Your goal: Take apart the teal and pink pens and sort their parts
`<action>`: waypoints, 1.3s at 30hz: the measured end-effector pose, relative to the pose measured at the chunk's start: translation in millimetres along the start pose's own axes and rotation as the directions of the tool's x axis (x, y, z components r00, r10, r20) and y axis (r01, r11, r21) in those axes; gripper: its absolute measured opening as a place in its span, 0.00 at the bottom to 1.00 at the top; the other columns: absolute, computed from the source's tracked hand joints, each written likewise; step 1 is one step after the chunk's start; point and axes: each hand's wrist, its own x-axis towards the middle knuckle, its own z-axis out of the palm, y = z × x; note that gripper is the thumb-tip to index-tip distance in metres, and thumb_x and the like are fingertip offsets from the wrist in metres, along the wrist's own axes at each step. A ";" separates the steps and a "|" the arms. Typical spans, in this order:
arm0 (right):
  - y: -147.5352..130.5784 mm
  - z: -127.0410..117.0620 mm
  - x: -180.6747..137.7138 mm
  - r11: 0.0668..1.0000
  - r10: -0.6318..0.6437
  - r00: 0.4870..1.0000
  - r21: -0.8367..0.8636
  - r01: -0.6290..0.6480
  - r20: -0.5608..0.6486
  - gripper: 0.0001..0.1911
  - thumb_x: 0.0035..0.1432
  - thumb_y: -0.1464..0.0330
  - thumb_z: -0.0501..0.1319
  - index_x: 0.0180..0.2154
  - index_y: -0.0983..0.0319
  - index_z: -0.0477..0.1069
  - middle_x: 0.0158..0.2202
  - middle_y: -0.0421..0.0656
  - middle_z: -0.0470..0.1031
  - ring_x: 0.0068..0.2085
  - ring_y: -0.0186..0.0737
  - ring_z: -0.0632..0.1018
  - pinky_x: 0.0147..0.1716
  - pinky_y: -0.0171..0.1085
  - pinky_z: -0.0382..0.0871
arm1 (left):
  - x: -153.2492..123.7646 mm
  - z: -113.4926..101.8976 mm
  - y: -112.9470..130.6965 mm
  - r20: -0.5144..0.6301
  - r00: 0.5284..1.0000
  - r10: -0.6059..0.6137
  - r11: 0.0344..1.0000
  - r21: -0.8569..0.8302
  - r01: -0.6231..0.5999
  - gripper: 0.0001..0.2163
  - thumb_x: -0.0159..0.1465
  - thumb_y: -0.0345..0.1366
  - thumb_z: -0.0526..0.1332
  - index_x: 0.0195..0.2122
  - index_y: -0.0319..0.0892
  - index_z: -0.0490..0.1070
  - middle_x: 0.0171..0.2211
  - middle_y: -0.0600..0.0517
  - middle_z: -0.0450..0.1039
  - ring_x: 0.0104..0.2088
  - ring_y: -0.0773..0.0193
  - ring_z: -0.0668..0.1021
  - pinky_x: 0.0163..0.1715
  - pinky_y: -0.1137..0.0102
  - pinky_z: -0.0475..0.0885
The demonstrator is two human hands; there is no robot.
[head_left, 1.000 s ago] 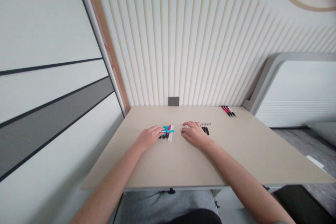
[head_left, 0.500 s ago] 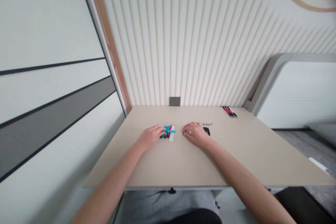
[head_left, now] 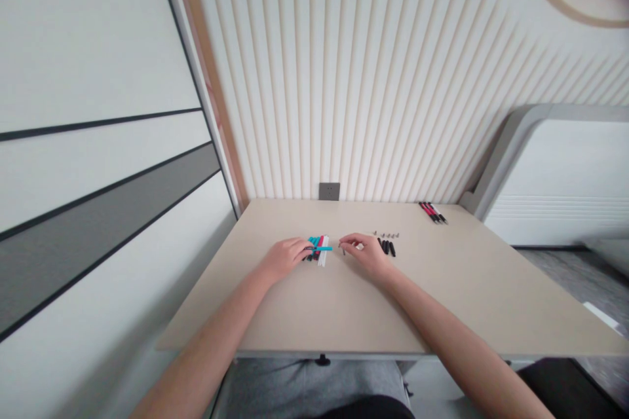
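My left hand (head_left: pixel 287 256) rests on the beige table (head_left: pixel 442 301), fingers closed round a teal pen barrel (head_left: pixel 322 248) that points right, over a small pile of teal, red, black and white pen parts (head_left: pixel 318 250). Just to the right, my right hand (head_left: pixel 363 251) pinches something small and dark at its fingertips, close to the teal barrel's tip. Several black pen pieces (head_left: pixel 386 247) lie beside my right hand, with a row of tiny metal springs (head_left: pixel 386 234) behind them.
Assembled red and black pens (head_left: pixel 432 211) lie at the table's far right. A grey wall socket (head_left: pixel 329 191) sits on the slatted wall behind the table. A white cabinet (head_left: pixel 555 183) stands to the right. My grey-trousered lap shows below the near edge.
My right hand has lifted from lying flat into a pinch and moved slightly left towards the teal barrel. My left hand has kept its hold on the barrel.
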 end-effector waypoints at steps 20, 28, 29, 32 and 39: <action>-7.2 13.5 -4.2 0.998 -0.007 0.999 0.062 0.005 0.031 0.11 0.57 0.61 0.62 0.37 0.60 0.78 0.34 0.43 0.79 0.34 0.39 0.75 0.36 0.37 0.67 | 0.4 -1.3 3.6 -0.077 0.997 0.024 0.998 -0.060 -0.029 0.10 0.70 0.39 0.53 0.46 0.43 0.70 0.38 0.50 0.77 0.38 0.64 0.78 0.40 0.70 0.72; -11.8 11.0 -5.3 0.998 -0.062 0.996 0.033 0.059 0.071 0.10 0.58 0.62 0.62 0.38 0.60 0.77 0.34 0.43 0.79 0.35 0.39 0.76 0.36 0.36 0.67 | 0.2 0.0 6.8 -0.050 0.998 0.030 0.999 -0.040 -0.032 0.10 0.70 0.39 0.53 0.45 0.43 0.71 0.38 0.51 0.77 0.38 0.64 0.78 0.40 0.70 0.72; -11.4 10.6 -5.2 0.997 -0.070 0.995 0.030 0.068 0.076 0.10 0.58 0.62 0.61 0.37 0.60 0.77 0.35 0.43 0.79 0.36 0.39 0.76 0.36 0.36 0.67 | 0.1 0.3 6.7 -0.044 0.999 0.028 0.999 -0.038 -0.030 0.10 0.70 0.40 0.53 0.45 0.43 0.71 0.38 0.50 0.77 0.38 0.64 0.78 0.41 0.70 0.72; -10.3 10.1 -5.1 0.997 -0.077 0.994 0.018 0.075 0.083 0.10 0.59 0.62 0.61 0.37 0.59 0.77 0.35 0.43 0.79 0.37 0.39 0.77 0.35 0.36 0.67 | -0.5 1.3 5.6 -0.027 0.999 0.024 0.999 -0.033 -0.025 0.11 0.70 0.40 0.53 0.46 0.44 0.71 0.39 0.50 0.77 0.39 0.63 0.78 0.42 0.69 0.72; -13.6 10.3 -6.7 0.988 -0.138 0.987 -0.051 0.143 0.083 0.08 0.58 0.65 0.60 0.37 0.61 0.75 0.33 0.43 0.78 0.34 0.38 0.75 0.35 0.36 0.67 | -1.5 2.2 4.0 -0.007 1.000 0.026 0.999 -0.025 -0.027 0.11 0.70 0.40 0.53 0.47 0.44 0.71 0.41 0.50 0.77 0.41 0.63 0.78 0.44 0.68 0.72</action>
